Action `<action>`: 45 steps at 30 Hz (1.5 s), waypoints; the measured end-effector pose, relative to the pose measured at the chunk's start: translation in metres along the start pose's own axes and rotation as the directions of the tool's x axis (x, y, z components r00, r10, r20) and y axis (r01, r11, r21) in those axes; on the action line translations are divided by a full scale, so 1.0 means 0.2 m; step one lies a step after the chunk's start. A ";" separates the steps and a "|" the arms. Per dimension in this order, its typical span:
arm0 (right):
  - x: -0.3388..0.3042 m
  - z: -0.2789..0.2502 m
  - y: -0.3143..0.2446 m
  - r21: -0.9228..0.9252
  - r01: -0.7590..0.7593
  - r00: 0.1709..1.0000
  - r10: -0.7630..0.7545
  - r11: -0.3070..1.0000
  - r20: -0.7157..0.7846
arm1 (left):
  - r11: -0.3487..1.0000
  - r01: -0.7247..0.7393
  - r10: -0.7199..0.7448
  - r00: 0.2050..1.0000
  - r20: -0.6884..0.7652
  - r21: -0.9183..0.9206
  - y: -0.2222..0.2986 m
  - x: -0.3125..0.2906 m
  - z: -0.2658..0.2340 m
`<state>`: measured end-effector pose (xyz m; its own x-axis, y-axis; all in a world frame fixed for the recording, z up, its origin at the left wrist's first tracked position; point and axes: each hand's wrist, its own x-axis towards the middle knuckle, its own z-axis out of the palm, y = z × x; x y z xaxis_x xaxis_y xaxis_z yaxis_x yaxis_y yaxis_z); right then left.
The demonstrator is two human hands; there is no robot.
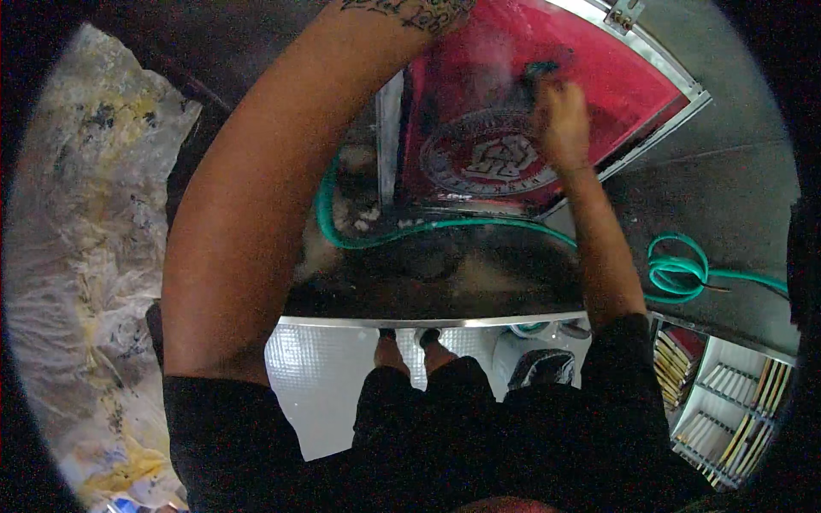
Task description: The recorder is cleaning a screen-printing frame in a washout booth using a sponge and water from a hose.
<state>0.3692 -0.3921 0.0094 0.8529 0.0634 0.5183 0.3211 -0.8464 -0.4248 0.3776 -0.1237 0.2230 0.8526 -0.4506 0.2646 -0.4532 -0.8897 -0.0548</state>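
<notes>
A silver-edged printing screen (389, 145) with bright red mesh (624, 77) stands ahead of me. A round emblem (500, 154) with lettering shows in its lower part. My right hand (564, 124) is over the red mesh, slightly blurred, its fingers curled at a small dark green thing (540, 70) whose kind I cannot make out. A hazy whitish patch covers the mesh left of it. My left arm (248, 197), tattooed near the wrist, reaches up along the screen's left side. The left hand itself is beyond the top edge of the picture.
A green hose (445, 224) curves below the screen and lies coiled at right. Stained plastic sheeting (103, 256) hangs at left. A metal rim (428, 322) edges the dark basin. At lower right stand a bucket (513, 355) and a rack (727, 385) of several frames.
</notes>
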 end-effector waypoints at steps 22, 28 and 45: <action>0.36 0.02 -0.17 -0.095 0.617 0.755 -0.621 0.781 -0.209 | 0.972 0.218 -0.228 0.966 0.124 0.094 0.12 0.11 0.05; 0.25 0.29 -0.21 -0.172 0.746 0.647 -0.762 0.643 -0.045 | 0.964 0.267 -0.264 0.957 0.121 -0.009 0.38 0.09 -0.01; 0.21 0.04 0.07 -0.237 0.374 0.825 -0.438 0.897 -0.357 | 0.979 0.172 -0.175 0.984 -0.021 -0.110 0.22 0.08 0.15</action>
<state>0.4128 -0.3974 0.0185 0.4157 0.2344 0.8788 0.5092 -0.8606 -0.0113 0.3787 -0.1718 0.1957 0.9131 -0.2860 0.2906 -0.3256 -0.9405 0.0974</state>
